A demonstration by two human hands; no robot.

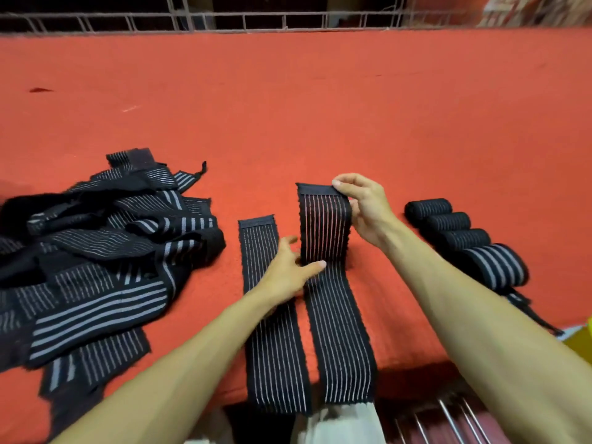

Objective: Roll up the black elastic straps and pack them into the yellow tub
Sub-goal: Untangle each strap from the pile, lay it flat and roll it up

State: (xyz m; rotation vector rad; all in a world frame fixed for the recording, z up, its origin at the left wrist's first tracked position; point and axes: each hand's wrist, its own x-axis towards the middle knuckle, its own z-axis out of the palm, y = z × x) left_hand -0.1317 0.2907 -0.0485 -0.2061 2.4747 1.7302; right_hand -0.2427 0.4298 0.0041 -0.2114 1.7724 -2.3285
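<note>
Two black elastic straps with thin white stripes lie side by side on the red table. My right hand (365, 209) pinches the far end of the right strap (339, 331) and lifts it off the surface. My left hand (288, 270) lies across both straps, fingers spread, its thumb pressing the right strap's middle; the left strap (275, 363) stays flat. Several rolled straps (464, 241) sit in a row at the right. A sliver of the yellow tub (579, 344) shows at the right edge.
A tangled pile of unrolled black striped straps (96, 251) covers the left of the red table (320, 107). A metal grille (224, 20) runs along the far edge. The straps' near ends hang over the table's front edge above metal bars (448, 421).
</note>
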